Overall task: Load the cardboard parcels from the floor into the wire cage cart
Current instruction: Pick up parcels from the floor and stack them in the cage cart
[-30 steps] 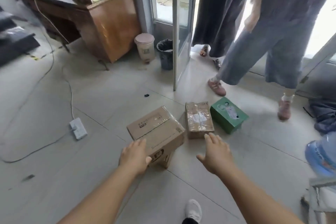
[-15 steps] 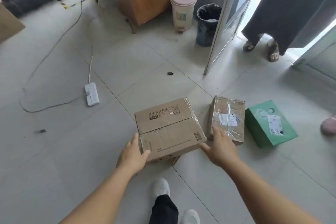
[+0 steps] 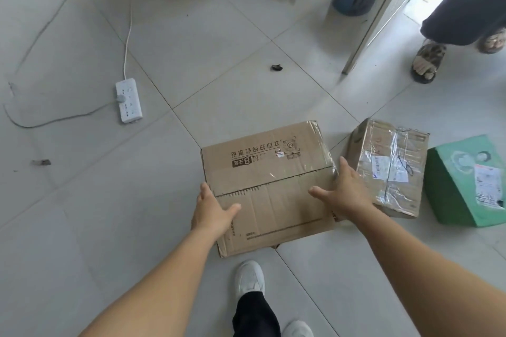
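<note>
— Tiled floor, what's on it?
— Big cardboard parcel in the middle; taped parcel and green box to its rt.
— Hands?
— Left hand and right hand on its opp. sides, fingers straight, thumbs on top.

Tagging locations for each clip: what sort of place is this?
Probably a small parcel pickup or office room by an entrance: taped cardboard parcels on a tiled floor, a power strip, and an open glass door.
</note>
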Demonstrator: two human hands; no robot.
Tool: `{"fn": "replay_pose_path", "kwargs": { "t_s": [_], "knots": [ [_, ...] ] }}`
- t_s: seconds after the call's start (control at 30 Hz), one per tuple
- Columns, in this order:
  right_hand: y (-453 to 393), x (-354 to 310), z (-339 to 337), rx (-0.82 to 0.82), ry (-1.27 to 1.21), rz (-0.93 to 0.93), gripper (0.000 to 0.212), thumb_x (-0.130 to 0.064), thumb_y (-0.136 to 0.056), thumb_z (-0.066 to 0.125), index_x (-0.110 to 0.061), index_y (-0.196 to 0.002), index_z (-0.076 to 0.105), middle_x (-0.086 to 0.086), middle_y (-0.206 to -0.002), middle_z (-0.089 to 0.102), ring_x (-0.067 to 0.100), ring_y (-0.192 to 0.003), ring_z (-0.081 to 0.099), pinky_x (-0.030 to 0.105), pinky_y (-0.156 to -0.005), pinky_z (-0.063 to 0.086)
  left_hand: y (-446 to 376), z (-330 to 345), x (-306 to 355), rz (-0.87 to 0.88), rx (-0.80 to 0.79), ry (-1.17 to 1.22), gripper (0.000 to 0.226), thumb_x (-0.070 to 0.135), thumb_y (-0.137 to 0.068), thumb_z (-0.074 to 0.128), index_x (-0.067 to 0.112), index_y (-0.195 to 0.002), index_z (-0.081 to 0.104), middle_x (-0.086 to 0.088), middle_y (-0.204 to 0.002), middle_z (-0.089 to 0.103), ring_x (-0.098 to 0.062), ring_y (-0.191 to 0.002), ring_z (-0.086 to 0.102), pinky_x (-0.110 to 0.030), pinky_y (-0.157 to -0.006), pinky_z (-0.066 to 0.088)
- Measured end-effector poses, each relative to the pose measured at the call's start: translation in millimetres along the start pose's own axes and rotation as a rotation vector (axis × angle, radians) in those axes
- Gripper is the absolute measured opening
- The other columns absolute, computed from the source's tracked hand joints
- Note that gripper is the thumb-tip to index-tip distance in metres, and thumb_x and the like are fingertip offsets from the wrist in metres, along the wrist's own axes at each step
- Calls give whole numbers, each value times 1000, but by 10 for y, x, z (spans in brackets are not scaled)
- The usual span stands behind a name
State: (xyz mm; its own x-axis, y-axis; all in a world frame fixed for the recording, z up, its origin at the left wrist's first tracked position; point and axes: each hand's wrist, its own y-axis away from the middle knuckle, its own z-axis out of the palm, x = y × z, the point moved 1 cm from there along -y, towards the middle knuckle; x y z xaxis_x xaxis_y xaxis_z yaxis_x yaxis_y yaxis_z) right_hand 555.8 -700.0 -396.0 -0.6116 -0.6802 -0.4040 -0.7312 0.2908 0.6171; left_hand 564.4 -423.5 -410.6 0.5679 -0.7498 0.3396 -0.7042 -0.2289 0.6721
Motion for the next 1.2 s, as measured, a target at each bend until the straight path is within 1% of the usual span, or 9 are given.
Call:
{"fn": "replay_pose_path", "kwargs": {
  "t_s": [0.27,0.47,0.57,0.7,0.77,0.83,0.97,1.07,1.2],
  "knots": [
    [-225,118,222,-1,-137,14,114,-40,-72,83,-30,-155,6,4,-155,30,27,-133,43,44,-98,43,-119,126,-192,-45,-12,199,115,37,-72,81,25,-155,1,0,-149,42,-22,-132,46,-37,-110,37],
    [16,209,174,28,-236,34,113,-36,-68,87,-30,-154,13,2,-151,37,25,-133,44,44,-100,41,110,97,-166,-26,-11,272,112,32,-73,80,33,-154,2,5,-147,45,-19,-126,51,-39,-107,41],
    [266,252,66,68,-291,40,109,-31,-70,86,-30,-153,16,0,-149,40,24,-131,44,38,-99,40,333,9,-117,7,-2,286,111,32,-73,80,36,-153,3,9,-149,42,-18,-127,50,-40,-107,42],
    [695,204,-197,104,-354,24,110,-36,-64,88,-35,-150,19,-3,-145,44,22,-127,49,44,-104,43,727,-193,15,62,16,301,106,31,-77,77,36,-153,4,11,-152,37,-18,-131,46,-34,-109,37],
    [918,193,-362,129,-393,17,104,-40,-59,88,-35,-143,27,-5,-136,51,21,-118,55,48,-99,49,968,-324,108,93,26,318,103,30,-79,76,35,-154,5,11,-152,37,-17,-132,45,-29,-105,36],
    [1175,166,-539,156,-410,4,92,-34,-61,88,-35,-134,32,-5,-126,55,20,-109,58,49,-92,52,1219,-458,190,128,34,338,102,29,-80,75,35,-154,5,10,-151,38,-17,-131,45,-29,-104,36],
    [1738,105,-892,232,-441,-9,98,-31,-66,87,-28,-144,29,-7,-134,46,17,-118,50,47,-102,45,1731,-743,344,219,54,352,100,28,-80,75,36,-153,7,9,-149,42,-18,-128,47,-31,-103,40],
    [2140,91,-1109,288,-466,-1,100,-28,-69,87,-29,-148,26,-3,-136,44,20,-119,49,45,-102,43,2074,-938,450,281,61,348,99,27,-81,74,37,-153,8,9,-146,44,-19,-125,50,-30,-99,42],
    [2659,80,-1330,358,-477,36,101,-34,-67,86,-32,-147,25,1,-139,44,26,-123,48,47,-103,42,2452,-1175,575,355,38,300,99,29,-80,74,36,-153,8,7,-143,49,-20,-121,53,-37,-102,44]
  ]
}}
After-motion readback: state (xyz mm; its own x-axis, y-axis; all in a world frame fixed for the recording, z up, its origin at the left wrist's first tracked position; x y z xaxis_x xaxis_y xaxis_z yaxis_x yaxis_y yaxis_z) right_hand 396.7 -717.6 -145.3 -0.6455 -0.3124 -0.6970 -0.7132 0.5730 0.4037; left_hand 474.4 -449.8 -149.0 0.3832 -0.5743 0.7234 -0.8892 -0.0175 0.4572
